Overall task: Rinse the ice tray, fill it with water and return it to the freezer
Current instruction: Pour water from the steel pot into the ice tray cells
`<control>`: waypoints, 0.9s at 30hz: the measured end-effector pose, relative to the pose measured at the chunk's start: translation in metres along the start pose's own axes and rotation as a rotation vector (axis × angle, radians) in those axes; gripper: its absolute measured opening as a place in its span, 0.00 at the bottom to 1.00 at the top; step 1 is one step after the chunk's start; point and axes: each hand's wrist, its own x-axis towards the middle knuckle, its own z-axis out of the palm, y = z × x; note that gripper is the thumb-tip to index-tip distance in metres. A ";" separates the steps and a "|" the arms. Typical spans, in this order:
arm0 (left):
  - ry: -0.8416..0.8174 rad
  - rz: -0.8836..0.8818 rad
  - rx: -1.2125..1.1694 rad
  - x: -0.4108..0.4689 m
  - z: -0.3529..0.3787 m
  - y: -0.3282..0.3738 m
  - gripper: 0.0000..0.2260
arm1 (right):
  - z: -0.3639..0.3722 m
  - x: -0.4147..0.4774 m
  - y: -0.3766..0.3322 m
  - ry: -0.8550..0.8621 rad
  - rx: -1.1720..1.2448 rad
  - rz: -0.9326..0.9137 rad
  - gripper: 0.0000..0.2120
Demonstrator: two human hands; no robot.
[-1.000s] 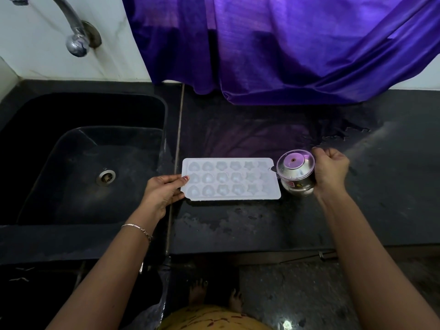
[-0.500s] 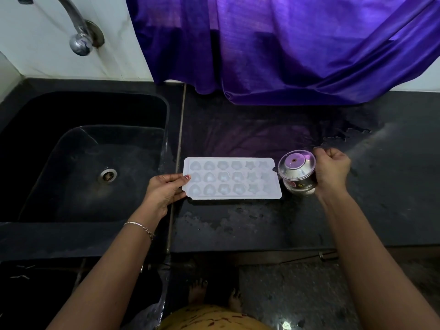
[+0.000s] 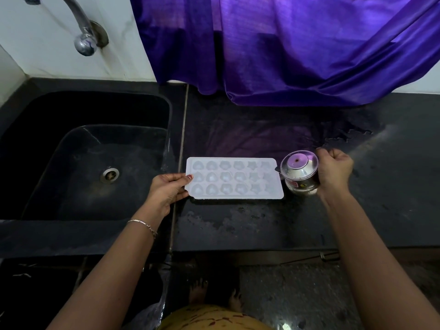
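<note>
Ice tray (image 3: 234,178) flat at the table's (image 3: 238,225) left edge.
Your left hand (image 3: 166,189) pinches its left end; your right hand (image 3: 333,172) grips a steel pot (image 3: 298,172) just beside it.

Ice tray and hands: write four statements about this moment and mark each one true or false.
1. The ice tray lies on the black counter, to the right of the sink. True.
2. The left hand holds the tray at its right end. False: it holds the left end, on the sink's side.
3. The right hand grips a small steel vessel beside the tray's right end. True.
4. A green cloth hangs behind the counter. False: the cloth is purple.
</note>
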 end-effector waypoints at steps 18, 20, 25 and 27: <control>-0.010 -0.010 -0.013 0.002 -0.002 -0.002 0.08 | 0.006 0.000 -0.004 -0.026 0.155 0.137 0.15; -0.009 -0.009 -0.019 0.001 -0.002 -0.002 0.07 | 0.009 0.000 -0.005 -0.034 0.134 0.129 0.15; -0.013 -0.005 -0.030 -0.001 -0.001 0.000 0.05 | 0.015 -0.003 -0.006 -0.056 0.081 0.067 0.19; -0.011 -0.007 -0.034 -0.001 -0.001 0.000 0.05 | 0.016 -0.003 -0.006 -0.061 0.062 0.053 0.20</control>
